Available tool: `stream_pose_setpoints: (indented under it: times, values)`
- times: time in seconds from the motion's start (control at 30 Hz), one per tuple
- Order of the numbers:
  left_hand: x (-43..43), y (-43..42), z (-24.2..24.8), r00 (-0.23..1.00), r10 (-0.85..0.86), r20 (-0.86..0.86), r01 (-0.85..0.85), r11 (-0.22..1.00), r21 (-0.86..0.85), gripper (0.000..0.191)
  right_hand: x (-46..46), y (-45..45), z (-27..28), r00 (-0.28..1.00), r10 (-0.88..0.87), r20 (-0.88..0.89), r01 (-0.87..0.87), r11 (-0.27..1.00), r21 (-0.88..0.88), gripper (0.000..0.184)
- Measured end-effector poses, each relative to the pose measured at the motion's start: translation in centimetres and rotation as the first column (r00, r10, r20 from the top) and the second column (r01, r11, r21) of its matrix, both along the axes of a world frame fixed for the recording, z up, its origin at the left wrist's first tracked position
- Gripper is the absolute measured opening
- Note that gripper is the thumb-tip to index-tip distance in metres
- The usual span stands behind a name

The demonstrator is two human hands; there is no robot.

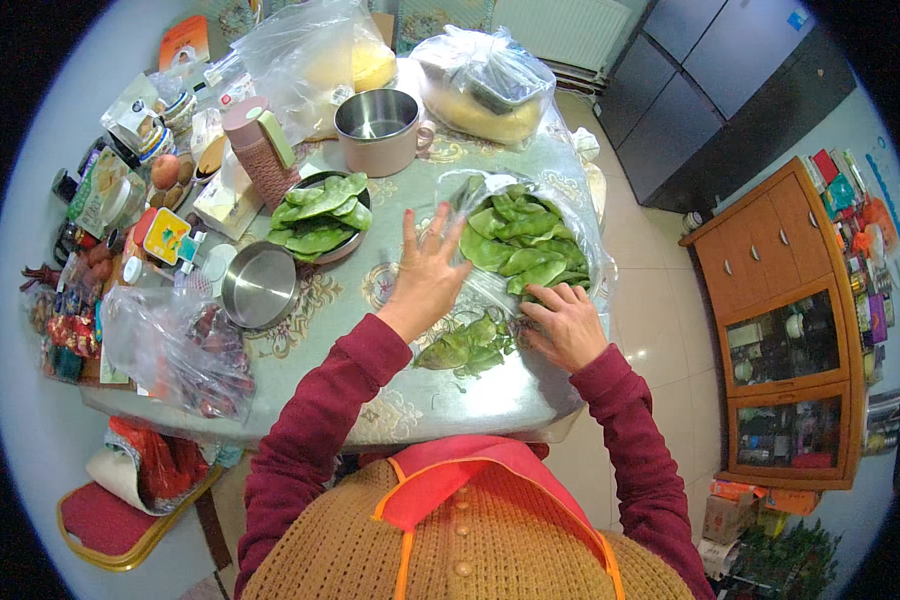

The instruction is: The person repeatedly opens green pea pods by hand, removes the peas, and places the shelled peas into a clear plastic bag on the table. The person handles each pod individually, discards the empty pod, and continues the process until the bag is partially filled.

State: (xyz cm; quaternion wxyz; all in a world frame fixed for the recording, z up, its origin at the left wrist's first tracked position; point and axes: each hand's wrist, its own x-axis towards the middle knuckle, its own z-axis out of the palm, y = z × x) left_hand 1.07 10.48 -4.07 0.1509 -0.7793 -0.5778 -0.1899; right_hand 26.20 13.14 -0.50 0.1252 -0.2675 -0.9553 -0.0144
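Observation:
A clear plastic bag (604, 247) of flat green bean pods (529, 232) lies before me on the table. My left hand (426, 279), fingers spread, is at the bag's left edge and holds no pod. At the bag's near edge, my right hand (566, 322) rests its fingertips on the lowest pods; whether it grips one is hidden. Between my hands and closer to me lies a small heap of pod trimmings (472, 346), with one larger pod piece on its left. To the left, a bowl (352, 247) is heaped with more flat pods.
An empty steel bowl (261, 285) stands left of the heaped bowl. Behind are a pink steel-lined pot (379, 154), a pink bottle (259, 150) and a bagged container (487, 90). A plastic bag of dark red items (187, 352) sits at the left edge. A wooden cabinet (780, 337) stands rightward.

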Motion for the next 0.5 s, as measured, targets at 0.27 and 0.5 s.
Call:
stream_pose_setpoints:
  times: [0.27, 0.5]
  values:
    - [-0.5, 2.0, 1.2, 0.987, 0.037, 0.159, -0.042, 0.999, 0.025, 0.010, -3.7, 5.0, 1.6, 0.979, -0.082, -0.186, 0.080, 0.997, -0.014, 0.029]
    - [0.4, 2.9, 2.0, 0.976, 0.076, 0.202, -0.085, 0.996, 0.036, 0.025, -11.1, 13.4, -0.5, 0.983, -0.147, -0.109, 0.152, 0.988, 0.033, 0.046]
